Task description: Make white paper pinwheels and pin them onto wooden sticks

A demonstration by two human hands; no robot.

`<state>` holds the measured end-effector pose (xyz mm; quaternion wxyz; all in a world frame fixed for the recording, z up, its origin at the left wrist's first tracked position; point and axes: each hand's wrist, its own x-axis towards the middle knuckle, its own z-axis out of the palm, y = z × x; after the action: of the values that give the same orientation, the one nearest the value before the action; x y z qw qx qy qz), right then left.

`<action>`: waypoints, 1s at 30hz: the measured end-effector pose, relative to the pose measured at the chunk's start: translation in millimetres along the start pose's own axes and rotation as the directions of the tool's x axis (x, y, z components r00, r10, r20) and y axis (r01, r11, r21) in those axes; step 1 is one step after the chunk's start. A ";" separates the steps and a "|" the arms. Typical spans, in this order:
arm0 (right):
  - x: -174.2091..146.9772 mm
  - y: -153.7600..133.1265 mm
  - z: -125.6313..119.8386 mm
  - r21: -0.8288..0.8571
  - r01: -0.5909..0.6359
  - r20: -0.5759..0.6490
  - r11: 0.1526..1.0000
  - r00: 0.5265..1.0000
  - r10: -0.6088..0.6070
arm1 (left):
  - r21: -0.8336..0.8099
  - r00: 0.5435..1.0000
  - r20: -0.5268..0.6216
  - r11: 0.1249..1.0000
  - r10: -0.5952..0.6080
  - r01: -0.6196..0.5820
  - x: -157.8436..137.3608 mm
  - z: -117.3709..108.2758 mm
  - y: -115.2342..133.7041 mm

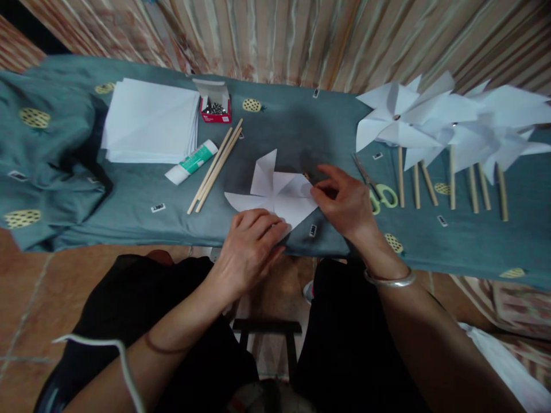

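A white paper pinwheel (284, 198) with folded blades lies near the front edge of the cloth-covered table, with no stick visible on it. My left hand (253, 244) is at its lower edge, fingers bent over the paper and holding it. At the right side, my right hand (344, 201) pinches a blade's edge between thumb and fingers; its index finger is raised. Green-handled scissors (385, 196) lie just beyond the right hand, partly hidden by it. Wooden sticks (219, 166) rest left of the pinwheel.
A glue tube (191, 162) lies beside a stack of white paper (150, 120). Behind the sticks stands an open red box (216, 109) of small metal pins. Several finished pinwheels (413, 115) on sticks lie at the right. A curtain (279, 40) hangs behind the table.
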<state>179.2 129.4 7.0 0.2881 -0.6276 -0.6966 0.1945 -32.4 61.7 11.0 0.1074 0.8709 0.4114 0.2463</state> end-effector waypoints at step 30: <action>-56.7 7.3 -35.1 0.110 0.191 0.211 0.975 0.955 -0.211 | 0.060 1.000 0.011 0.998 0.019 -0.020 12.1 11.0 5.7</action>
<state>210.1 71.3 20.1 0.2546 -0.5146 -0.7752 0.2636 -16.4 67.6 7.9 0.0809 0.8791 0.4094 0.2302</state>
